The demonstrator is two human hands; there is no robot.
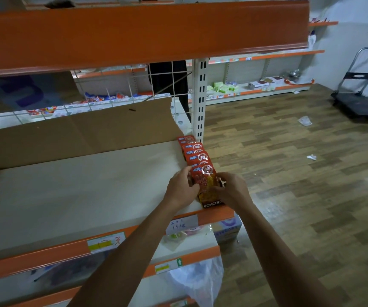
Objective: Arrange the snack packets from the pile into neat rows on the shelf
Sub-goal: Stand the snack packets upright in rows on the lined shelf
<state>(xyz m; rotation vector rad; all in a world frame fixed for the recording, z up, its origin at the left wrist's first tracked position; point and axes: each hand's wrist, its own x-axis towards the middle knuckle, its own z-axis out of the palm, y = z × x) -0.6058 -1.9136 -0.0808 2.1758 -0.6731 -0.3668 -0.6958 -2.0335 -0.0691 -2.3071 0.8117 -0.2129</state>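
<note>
Packets [197, 151] run in an overlapping red row down the right end of the white shelf [78, 196], where the left hand [182, 185] and right hand [232, 191] each pinch a side of the nearest packet [205, 185].

Along the right end of the shelf [78, 191] the packets [195, 151] run front to back, cardboard [78, 131] standing behind; my left hand [182, 185] and right hand [232, 191] flank the front packet [205, 181]
</note>
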